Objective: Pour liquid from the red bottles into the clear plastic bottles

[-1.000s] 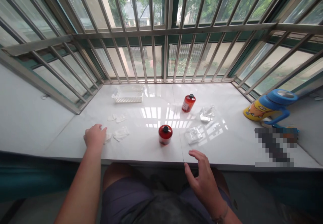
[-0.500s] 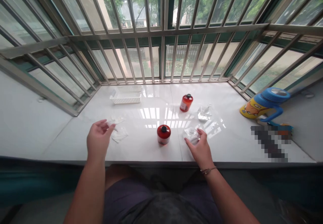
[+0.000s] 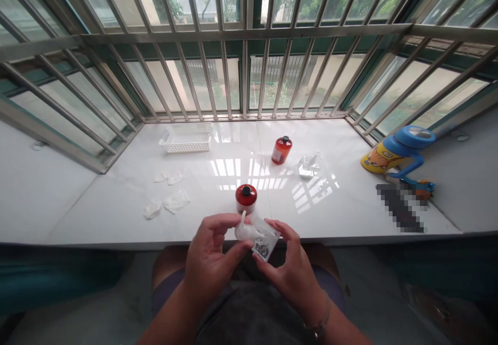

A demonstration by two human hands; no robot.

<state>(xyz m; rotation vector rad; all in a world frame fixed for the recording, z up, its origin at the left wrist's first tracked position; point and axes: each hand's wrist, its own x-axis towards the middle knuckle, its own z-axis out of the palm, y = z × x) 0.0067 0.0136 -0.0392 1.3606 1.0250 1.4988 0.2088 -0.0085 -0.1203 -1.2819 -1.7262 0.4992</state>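
Observation:
Both my hands hold a small clear bottle (image 3: pixel 260 237) over my lap, just in front of the white sill's edge. My left hand (image 3: pixel 212 254) pinches its white top end between thumb and fingers. My right hand (image 3: pixel 290 264) grips the other end, fingers curled round it. A squat red jar with a black cap (image 3: pixel 246 198) stands on the sill right behind the bottle. Farther back stand a taller red bottle (image 3: pixel 281 150) and a second clear bottle (image 3: pixel 308 165).
Several white cotton pads (image 3: pixel 166 199) lie at the left of the white sill (image 3: pixel 350 199). A white plastic basket (image 3: pixel 185 140) sits at the back left by the window bars. A blue and yellow cup (image 3: pixel 397 153) lies at the right, beside a blurred-out patch.
My right hand picked up the clear bottle from the sill and brought it toward me. My left hand left the cotton pads and joined it at the bottle's top.

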